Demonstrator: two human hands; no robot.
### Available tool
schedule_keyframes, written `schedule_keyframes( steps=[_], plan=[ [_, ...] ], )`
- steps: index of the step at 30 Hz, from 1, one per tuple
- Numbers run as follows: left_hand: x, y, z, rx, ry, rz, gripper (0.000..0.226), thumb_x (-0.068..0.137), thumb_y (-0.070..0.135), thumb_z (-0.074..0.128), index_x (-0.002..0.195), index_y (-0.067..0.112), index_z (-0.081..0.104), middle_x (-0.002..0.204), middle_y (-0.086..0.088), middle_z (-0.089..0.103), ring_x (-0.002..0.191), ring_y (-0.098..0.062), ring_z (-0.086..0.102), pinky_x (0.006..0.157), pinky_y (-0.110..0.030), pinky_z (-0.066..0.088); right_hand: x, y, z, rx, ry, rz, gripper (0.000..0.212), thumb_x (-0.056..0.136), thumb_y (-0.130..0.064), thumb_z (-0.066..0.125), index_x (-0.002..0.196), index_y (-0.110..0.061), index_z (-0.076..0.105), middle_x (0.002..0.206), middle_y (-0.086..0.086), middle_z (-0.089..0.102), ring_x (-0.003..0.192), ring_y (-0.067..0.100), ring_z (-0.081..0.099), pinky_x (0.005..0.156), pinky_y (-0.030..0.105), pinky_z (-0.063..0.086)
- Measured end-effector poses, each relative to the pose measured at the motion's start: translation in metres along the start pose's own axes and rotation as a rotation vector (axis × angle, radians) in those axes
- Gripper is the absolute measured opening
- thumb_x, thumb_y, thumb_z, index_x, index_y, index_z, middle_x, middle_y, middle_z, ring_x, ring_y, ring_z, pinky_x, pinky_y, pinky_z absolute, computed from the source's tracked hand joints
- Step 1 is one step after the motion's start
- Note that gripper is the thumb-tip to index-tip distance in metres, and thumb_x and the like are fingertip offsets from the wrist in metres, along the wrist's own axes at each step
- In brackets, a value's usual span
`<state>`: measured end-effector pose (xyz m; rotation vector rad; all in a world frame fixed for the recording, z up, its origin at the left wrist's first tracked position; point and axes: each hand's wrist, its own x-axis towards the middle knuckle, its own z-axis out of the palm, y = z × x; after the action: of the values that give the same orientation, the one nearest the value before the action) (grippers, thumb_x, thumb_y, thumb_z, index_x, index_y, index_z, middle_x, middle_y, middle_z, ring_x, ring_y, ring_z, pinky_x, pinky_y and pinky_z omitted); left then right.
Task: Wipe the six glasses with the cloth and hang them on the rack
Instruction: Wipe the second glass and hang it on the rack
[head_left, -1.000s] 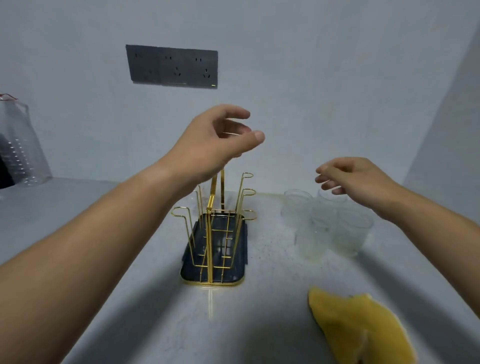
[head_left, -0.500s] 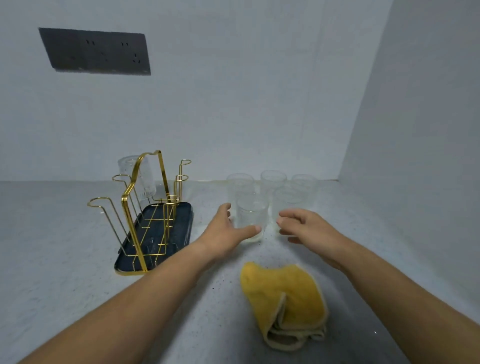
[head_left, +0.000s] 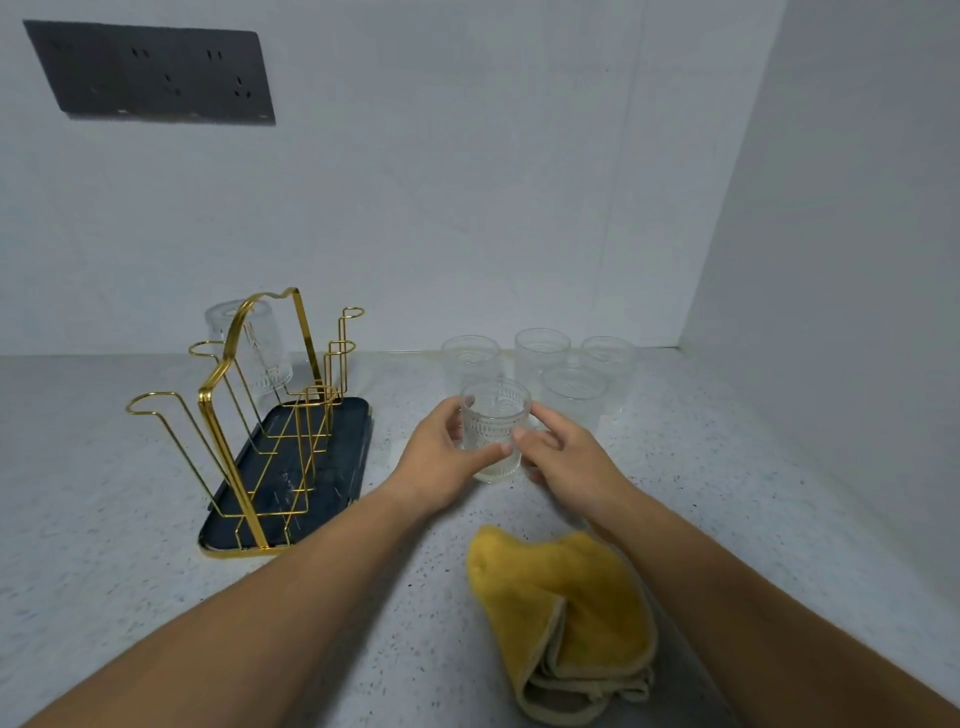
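Both hands meet around one ribbed glass (head_left: 495, 428) near the middle of the speckled grey tabletop (head_left: 727, 467). The left hand (head_left: 445, 462) wraps it from the left, thumb across the front of the glass and fingers behind; the right hand (head_left: 563, 457) closes on it from the right, fingertips pressing the side. The glass stands upright with its mouth up, and whether its base touches the tabletop or is lifted just clear cannot be told.

Behind it, toward the back edge of the tabletop by the wall, four more glasses stand upright in a loose cluster: one at the left (head_left: 470, 358), one in the middle (head_left: 542, 351), one at the right (head_left: 608, 358), and a fourth (head_left: 574, 392) in front of those, just behind the right hand.

The gold wire rack (head_left: 249, 400) sits to the left on its dark tray (head_left: 332, 467), running from near the back edge toward the front. A sixth glass (head_left: 248, 345) hangs upside down on a prong at the rack's far end, on its left side; the other prongs are bare.

The yellow cloth (head_left: 566, 618) lies folded on the tabletop near the front edge, below the right forearm, touched by neither hand.
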<state>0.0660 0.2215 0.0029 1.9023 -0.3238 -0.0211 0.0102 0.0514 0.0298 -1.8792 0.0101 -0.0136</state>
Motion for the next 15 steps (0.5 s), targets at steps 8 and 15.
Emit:
schedule_keyframes(
  steps=[8,15],
  plan=[
    [-0.023,0.017,-0.003,-0.144,0.058,0.124,0.065,0.081,0.036,0.086,0.138,0.031,0.055,0.13,0.013,0.068,0.123,-0.005,0.063,0.107,-0.038,0.051,-0.021,-0.023,-0.008,-0.008,0.028,-0.066,0.042,0.106,-0.039,0.049,0.148,-0.042,0.048,0.107,-0.006,0.071,0.097,0.01,0.068,0.096,0.039,0.059],
    [-0.06,0.036,-0.014,-0.252,-0.005,0.069,0.052,0.085,0.025,0.082,0.13,0.023,0.057,0.117,0.005,0.076,0.108,-0.008,0.072,0.09,-0.024,0.056,-0.059,-0.027,-0.014,0.011,-0.093,-0.038,0.044,0.104,-0.044,0.05,0.148,-0.045,0.045,0.12,-0.005,0.071,0.107,0.016,0.07,0.097,0.039,0.058]
  ],
)
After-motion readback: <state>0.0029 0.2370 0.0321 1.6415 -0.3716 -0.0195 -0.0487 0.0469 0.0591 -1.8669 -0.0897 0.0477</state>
